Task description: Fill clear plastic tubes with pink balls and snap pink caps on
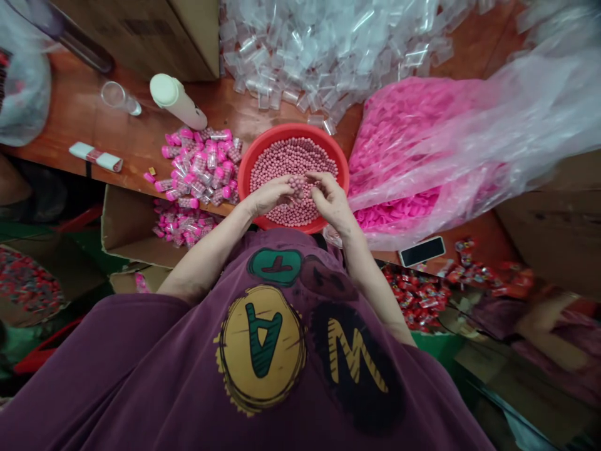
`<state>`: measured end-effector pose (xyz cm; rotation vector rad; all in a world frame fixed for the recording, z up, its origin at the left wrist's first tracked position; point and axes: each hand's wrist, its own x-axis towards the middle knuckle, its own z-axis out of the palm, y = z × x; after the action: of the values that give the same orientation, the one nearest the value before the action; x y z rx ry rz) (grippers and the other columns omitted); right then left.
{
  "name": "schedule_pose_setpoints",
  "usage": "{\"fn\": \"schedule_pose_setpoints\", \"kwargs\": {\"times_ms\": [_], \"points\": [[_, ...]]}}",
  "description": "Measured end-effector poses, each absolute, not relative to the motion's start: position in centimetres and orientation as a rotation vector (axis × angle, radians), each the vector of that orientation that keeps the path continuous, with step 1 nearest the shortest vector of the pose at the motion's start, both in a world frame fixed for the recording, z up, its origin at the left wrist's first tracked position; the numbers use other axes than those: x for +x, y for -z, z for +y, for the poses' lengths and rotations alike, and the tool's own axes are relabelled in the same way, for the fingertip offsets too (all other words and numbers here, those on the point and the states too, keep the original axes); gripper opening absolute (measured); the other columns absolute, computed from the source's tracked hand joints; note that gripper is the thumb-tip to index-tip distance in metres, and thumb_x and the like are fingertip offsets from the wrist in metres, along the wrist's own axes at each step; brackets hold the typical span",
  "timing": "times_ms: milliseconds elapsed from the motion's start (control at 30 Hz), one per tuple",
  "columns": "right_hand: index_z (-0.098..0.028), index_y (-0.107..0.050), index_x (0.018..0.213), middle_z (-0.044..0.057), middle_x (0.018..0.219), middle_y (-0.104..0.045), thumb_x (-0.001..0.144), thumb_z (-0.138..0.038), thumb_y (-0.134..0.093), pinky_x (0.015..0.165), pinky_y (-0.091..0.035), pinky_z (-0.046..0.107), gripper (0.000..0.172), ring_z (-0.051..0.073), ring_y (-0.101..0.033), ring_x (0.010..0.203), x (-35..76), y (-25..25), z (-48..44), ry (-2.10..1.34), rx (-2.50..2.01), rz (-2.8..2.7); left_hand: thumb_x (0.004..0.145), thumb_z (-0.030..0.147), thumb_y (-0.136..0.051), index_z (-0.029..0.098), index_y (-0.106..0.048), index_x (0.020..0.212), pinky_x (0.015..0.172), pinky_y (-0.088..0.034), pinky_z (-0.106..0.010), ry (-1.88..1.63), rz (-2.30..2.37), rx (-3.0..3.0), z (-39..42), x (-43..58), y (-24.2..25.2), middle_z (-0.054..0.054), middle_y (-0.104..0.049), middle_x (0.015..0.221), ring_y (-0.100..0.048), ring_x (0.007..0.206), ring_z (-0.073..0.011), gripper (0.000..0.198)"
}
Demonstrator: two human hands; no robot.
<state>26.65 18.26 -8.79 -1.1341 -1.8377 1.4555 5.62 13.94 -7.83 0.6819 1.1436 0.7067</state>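
Note:
A red basin [245, 155] full of small round pink beads [293, 153] stands on the table right in front of me. Over the beads, my left hand [275, 193] is closed around a small cluster of pink beads [297, 183]; whether a clear tube encloses them I cannot make out. Just to the right, my right hand [332, 199] hovers above the basin, its thumb and fingers curved and apart, with nothing visible between them. Left of the basin lies a pile of clear tubes with pink caps [206, 164], filled with beads.
Clear empty tubes [323, 50] are heaped behind the basin. A plastic bag of pink caps [413, 144] lies right, near a phone [421, 252]. Left stand a white bottle [181, 103] and a clear cup [119, 98]. A carton [126, 232] below the edge holds more filled tubes.

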Motion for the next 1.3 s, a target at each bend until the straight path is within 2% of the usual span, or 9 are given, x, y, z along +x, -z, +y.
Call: {"fn": "schedule_pose_setpoints", "kwargs": {"times_ms": [133,267,367,433,633,867,1000,1100,1300], "points": [[-0.029,-0.073,0.139,0.008,0.123,-0.068,0.092,-0.024,-0.069,0.096,-0.062,0.045,0.047,0.024,-0.065,0.101,25.9,6.4,19.2,-1.483,-0.944,-2.107,0.105,0.033,-0.038,0.017,-0.072,0.124,0.073,-0.060,-0.032,-0.639,1.222,0.691,13.7,5.9,6.0,-0.010,-0.078,0.097,-0.071,0.078,-0.0174,0.042],[-0.025,-0.074,0.134,0.006,0.114,-0.070,0.091,-0.026,-0.073,0.092,-0.060,0.042,0.043,0.023,-0.063,0.096,25.6,5.8,18.8,-1.558,-0.929,-2.116,0.114,0.060,-0.020,0.018,-0.075,0.120,0.070,-0.059,-0.037,-0.609,1.310,0.759,13.4,5.9,5.7,-0.012,-0.074,0.088,-0.071,0.075,-0.0218,0.070],[-0.023,-0.071,0.127,0.003,0.099,-0.069,0.094,-0.031,-0.076,0.078,-0.054,0.035,0.034,0.019,-0.060,0.082,25.5,6.1,18.3,-1.721,-1.011,-1.980,0.110,0.083,-0.013,0.021,-0.074,0.118,0.070,-0.058,-0.038,-0.591,1.389,0.828,13.1,6.0,5.8,-0.011,-0.074,0.086,-0.072,0.073,-0.0220,0.088],[-0.024,-0.068,0.116,0.000,0.091,-0.066,0.093,-0.032,-0.078,0.072,-0.051,0.032,0.026,0.017,-0.057,0.077,25.4,6.5,18.1,-1.818,-1.030,-1.895,0.108,0.087,-0.011,0.021,-0.073,0.112,0.067,-0.054,-0.037,-0.574,1.405,0.828,13.0,6.0,5.8,-0.010,-0.072,0.082,-0.070,0.068,-0.0208,0.091],[-0.026,-0.057,0.093,-0.002,0.085,-0.062,0.086,-0.026,-0.078,0.072,-0.048,0.030,0.022,0.016,-0.057,0.079,24.6,7.9,17.6,-2.036,-0.975,-1.705,0.097,0.101,-0.011,0.020,-0.068,0.089,0.065,-0.050,-0.036,-0.554,1.446,0.803,12.7,6.2,6.3,-0.007,-0.062,0.069,-0.065,0.062,-0.0190,0.099],[-0.026,-0.057,0.093,-0.006,0.072,-0.058,0.086,-0.046,-0.083,0.059,-0.032,0.027,0.034,0.012,-0.045,0.062,25.0,8.6,17.0,-2.147,-1.074,-1.546,0.103,0.095,-0.017,0.022,-0.058,0.074,0.063,-0.044,-0.033,-0.588,1.433,0.688,12.5,6.7,7.5,-0.005,-0.058,0.064,-0.058,0.059,-0.0162,0.089],[-0.027,-0.060,0.089,-0.005,0.074,-0.058,0.083,-0.046,-0.080,0.064,-0.037,0.029,0.029,0.014,-0.048,0.066,24.9,8.8,17.1,-2.051,-1.023,-1.759,0.102,0.096,-0.023,0.022,-0.058,0.068,0.062,-0.044,-0.033,-0.594,1.471,0.711,12.4,7.1,7.6,-0.005,-0.060,0.063,-0.057,0.059,-0.0161,0.089],[-0.028,-0.060,0.088,-0.005,0.073,-0.056,0.084,-0.046,-0.076,0.066,-0.040,0.032,0.025,0.016,-0.050,0.066,24.9,9.0,16.8,-2.000,-0.999,-1.862,0.107,0.087,-0.027,0.022,-0.059,0.062,0.064,-0.045,-0.033,-0.538,1.563,0.789,12.3,7.2,7.4,-0.005,-0.062,0.060,-0.058,0.061,-0.0179,0.086],[-0.030,-0.060,0.086,-0.001,0.077,-0.062,0.083,-0.046,-0.072,0.070,-0.049,0.037,0.021,0.021,-0.056,0.070,25.0,9.9,16.8,-1.932,-0.930,-2.019,0.113,0.069,-0.029,0.022,-0.063,0.060,0.081,-0.050,-0.034,-0.387,1.659,1.095,12.5,7.1,7.1,-0.007,-0.068,0.065,-0.070,0.077,-0.0235,0.079]]}}
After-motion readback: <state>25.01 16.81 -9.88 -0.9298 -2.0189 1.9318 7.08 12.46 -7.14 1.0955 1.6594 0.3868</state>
